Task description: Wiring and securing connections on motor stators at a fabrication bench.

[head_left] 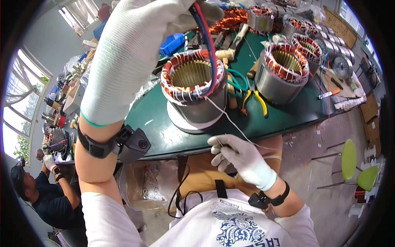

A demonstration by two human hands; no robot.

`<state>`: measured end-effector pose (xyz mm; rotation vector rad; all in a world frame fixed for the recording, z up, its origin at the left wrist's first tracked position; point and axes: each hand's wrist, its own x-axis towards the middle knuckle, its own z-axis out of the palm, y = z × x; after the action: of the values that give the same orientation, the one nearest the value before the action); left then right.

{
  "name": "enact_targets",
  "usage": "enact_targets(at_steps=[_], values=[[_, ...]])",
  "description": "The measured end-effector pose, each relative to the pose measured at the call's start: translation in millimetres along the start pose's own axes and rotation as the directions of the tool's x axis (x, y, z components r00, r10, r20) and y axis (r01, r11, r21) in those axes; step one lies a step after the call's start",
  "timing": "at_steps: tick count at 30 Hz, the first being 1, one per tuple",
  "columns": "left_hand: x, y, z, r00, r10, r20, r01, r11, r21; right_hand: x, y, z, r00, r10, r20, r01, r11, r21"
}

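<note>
A motor stator (197, 109) with red windings laced in white cord stands upright on a white ring at the green bench's near edge. Red, blue and black lead wires (210, 51) rise from its winding to my left hand (164, 18), gloved in white and closed around them at the top edge. White lacing cord (230, 119) trails from the stator's near rim down past my right hand (236, 154). That gloved hand is curled in front of the bench edge, fingers closed; a thin item seems to show at its fingertips, too small to name.
Yellow-handled pliers (256, 103) and green-handled scissors (238, 82) lie right of the stator. Another stator (284, 74) stands farther right, with more behind it. A blue bin (172, 44) and mallet (232, 47) sit behind. A co-worker (53, 197) is at far left; a green chair (349, 160) stands right.
</note>
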<state>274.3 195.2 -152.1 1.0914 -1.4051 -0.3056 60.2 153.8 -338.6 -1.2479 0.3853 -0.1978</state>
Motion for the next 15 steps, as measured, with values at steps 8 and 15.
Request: enact_targets(at_steps=[8,15], values=[[-21,-35,0,0.867,-0.379,0.324,0.028,0.686,0.727,21,-21,16,1.000,0.015,0.005,-0.016,0.982,0.186],[-38,-66,-24,0.843,-0.428,0.326,0.023,0.634,0.773,22,-38,27,0.994,0.073,0.087,-0.106,0.862,0.495]])
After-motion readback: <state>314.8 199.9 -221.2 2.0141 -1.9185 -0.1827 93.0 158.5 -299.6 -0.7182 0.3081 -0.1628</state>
